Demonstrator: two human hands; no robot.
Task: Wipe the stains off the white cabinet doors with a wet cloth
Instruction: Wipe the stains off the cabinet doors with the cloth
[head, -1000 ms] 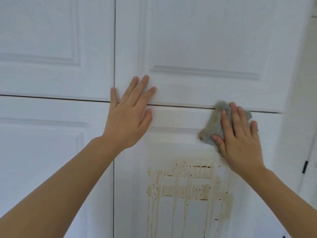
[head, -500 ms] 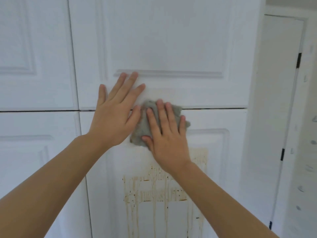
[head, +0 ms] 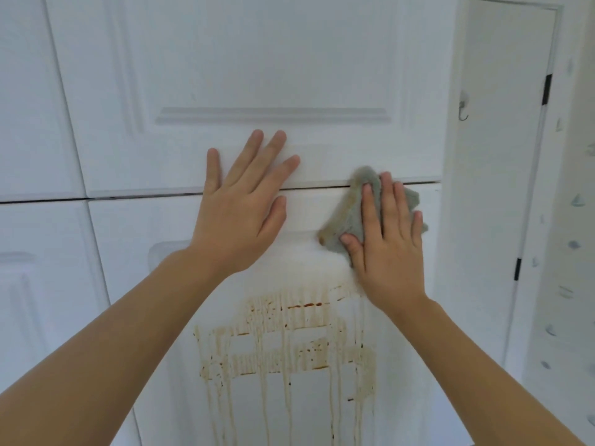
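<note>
Upper cabinet door (head: 257,59): white, panelled; its lower edge meets the door beneath along a dark horizontal seam.
Lower cabinet door (head: 180,226): white, soiled across its middle.
Stains (head: 286,342): brown smears and vertical drips, directly below both hands.
Left hand (head: 238,217): flat, fingers straight and spread, braced across the seam, holding nothing.
Right hand (head: 386,246): fingers straight and together, pressing the cloth against the lower door's upper right.
Cloth (head: 351,217): grey, crumpled, left edge browned, top reaching the seam.
Hook (head: 463,106): on the white side panel, right.
</note>
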